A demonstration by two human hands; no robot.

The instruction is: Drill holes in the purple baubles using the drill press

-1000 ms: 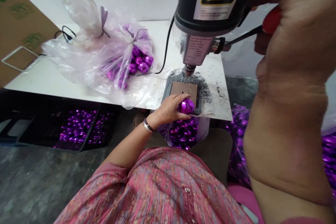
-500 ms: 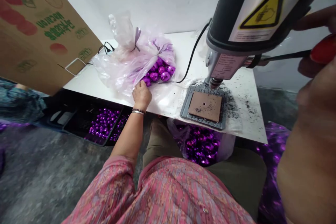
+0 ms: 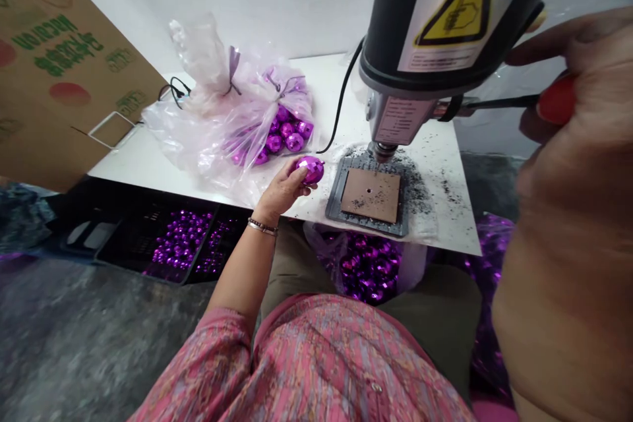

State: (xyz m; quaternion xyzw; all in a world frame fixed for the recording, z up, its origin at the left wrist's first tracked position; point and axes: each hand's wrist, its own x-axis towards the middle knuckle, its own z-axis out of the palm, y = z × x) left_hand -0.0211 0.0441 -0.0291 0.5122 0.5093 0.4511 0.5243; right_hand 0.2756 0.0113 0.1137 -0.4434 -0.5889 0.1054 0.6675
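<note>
My left hand [image 3: 283, 188] pinches a shiny purple ball [image 3: 311, 169] just above the white table [image 3: 148, 165], between the clear plastic bag of purple balls [image 3: 247, 122] and the drill press's grey base plate [image 3: 368, 198]. A brown board with a small hole lies on that plate under the drill chuck [image 3: 383, 150]. My right hand [image 3: 578, 125] is raised at the right, fingers wrapped round the red knob [image 3: 556, 100] of the press lever.
The drill press head [image 3: 445, 13] with a yellow warning label hangs over the table. Dark shavings lie around the plate. A cardboard box [image 3: 59, 72] stands at the left. Black crates [image 3: 173, 244] and a bag [image 3: 366, 267] of purple balls sit below the table's edge.
My left hand dropped the first ball, reached left into the plastic bag, and has come back toward the plate with another purple ball. My right hand stayed on the lever knob.
</note>
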